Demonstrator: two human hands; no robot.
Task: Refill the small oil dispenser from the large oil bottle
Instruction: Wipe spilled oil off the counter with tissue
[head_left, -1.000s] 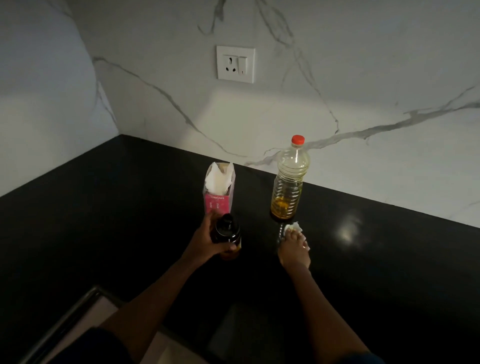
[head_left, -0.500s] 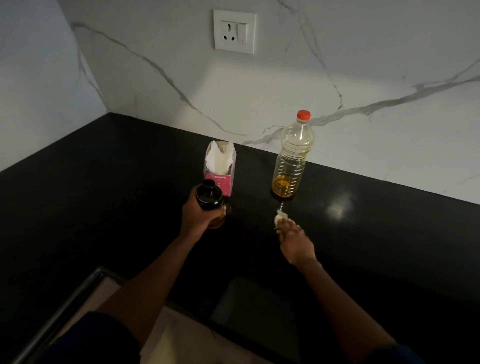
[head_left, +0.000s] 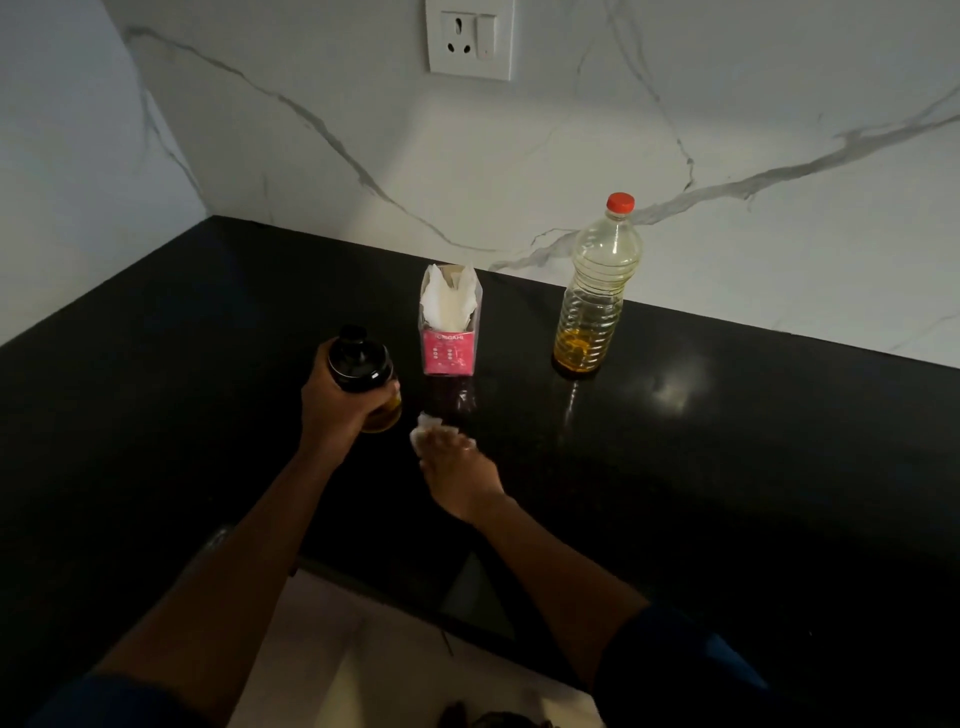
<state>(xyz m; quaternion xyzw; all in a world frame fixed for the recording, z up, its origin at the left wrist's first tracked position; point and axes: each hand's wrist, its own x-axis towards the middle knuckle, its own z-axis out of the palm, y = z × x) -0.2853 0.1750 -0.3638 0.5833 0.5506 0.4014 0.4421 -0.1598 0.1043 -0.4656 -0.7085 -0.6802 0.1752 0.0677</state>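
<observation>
Nearest, both forearms rise from the bottom edge, their dark blue sleeves cut off by the frame. Between them the front lip of the black bench is hard to trace in the dim light, with a pale floor below it.

The right hand lies palm down on the bench, pressing a crumpled white tissue of which only a corner shows past the fingertips; how tightly the fingers close on it cannot be told. Just to its left and a little farther out, the left hand is wrapped round the small oil dispenser, whose dark top and amber base show while the fingers hide its middle. Whether it rests on the bench or is lifted cannot be told.

Beyond the right hand stands a pink tissue box. To the right of both hands the bench is open. Farther right and back, near the marble wall, the large oil bottle stands upright, red-capped, clear, with a shallow layer of golden oil at its bottom. Above, a wall socket is cut by the top edge.
</observation>
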